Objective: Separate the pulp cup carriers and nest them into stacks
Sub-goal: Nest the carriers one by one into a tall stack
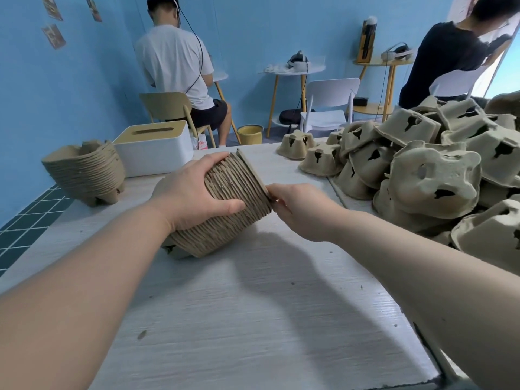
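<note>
A thick nested stack of brown pulp cup carriers (225, 209) lies tilted on its side at the middle of the white table (253, 319). My left hand (191, 198) wraps over the stack's top, thumb on its near side. My right hand (298, 209) pinches the rim of the end carrier (251, 171), which stands slightly apart from the rest. A second nested stack (87, 171) sits upright at the table's far left. A big loose heap of single carriers (422, 170) covers the right side.
A white tissue box with a tan lid (153, 147) stands behind the held stack. Two people sit with their backs turned, one on a tan chair (168, 106). A white chair (326, 105), small round tables and a yellow bucket (250, 134) stand beyond the table.
</note>
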{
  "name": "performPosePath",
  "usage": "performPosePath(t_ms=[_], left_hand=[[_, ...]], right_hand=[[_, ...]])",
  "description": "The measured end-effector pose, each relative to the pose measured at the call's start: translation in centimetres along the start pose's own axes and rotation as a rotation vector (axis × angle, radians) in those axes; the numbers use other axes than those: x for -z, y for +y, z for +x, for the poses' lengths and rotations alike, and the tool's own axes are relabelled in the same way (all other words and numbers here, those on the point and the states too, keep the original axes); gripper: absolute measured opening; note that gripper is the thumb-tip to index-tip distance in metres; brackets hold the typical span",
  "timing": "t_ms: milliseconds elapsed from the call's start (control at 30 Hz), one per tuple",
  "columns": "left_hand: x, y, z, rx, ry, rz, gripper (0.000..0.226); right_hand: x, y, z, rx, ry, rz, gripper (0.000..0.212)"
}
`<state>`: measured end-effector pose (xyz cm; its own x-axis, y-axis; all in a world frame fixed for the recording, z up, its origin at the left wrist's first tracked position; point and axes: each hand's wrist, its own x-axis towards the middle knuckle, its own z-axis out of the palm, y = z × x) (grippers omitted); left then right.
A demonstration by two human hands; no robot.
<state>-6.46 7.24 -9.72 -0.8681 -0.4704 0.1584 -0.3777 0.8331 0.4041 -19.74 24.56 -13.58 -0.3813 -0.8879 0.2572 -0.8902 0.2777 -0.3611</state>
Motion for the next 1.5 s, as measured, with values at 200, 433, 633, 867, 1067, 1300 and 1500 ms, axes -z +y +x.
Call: performPosePath(t_ms=[200,433,633,867,1067,1300,1500], left_hand=[[-0.4,-0.6,3.6,-0.011,0.006,-0.013,0.107],[-0.5,-1.1,6.2,-0.004,-0.035,-0.034,0.107],[-0.6,-1.1,6.2,-0.024,-0.020,-0.023,0.110],[-0.6,-1.2,5.7,-0.013,-0.010,-0.005,0.105],[-0.6,-1.3,5.6,0.000,-0.030,-0.017,0.112],[-0.1,-1.1,4.6,0.002,-0.040,-0.025,0.111],[0.4,-0.6,2.0,-0.010,-0.045,-0.041,0.110]], right_hand=[[0.6,4.3,3.5,-0.169,0.203,-0.100,0.063],[-0.2,10.0,9.1,-0.481,0.060,-0.349,0.066],[-1.6,9.7,9.0,-0.440,0.086,-0.301,0.062],[-2.2,8.3,8.2,-0.340,0.285,-0.323,0.056],[-1.8,9.0,8.3,-0.486,0.168,-0.182,0.047],[-1.4,6.7,6.3,-0.508,0.199,-0.104,0.046],[0.6,4.1,4.7,-0.644,0.341,0.345,0.036]])
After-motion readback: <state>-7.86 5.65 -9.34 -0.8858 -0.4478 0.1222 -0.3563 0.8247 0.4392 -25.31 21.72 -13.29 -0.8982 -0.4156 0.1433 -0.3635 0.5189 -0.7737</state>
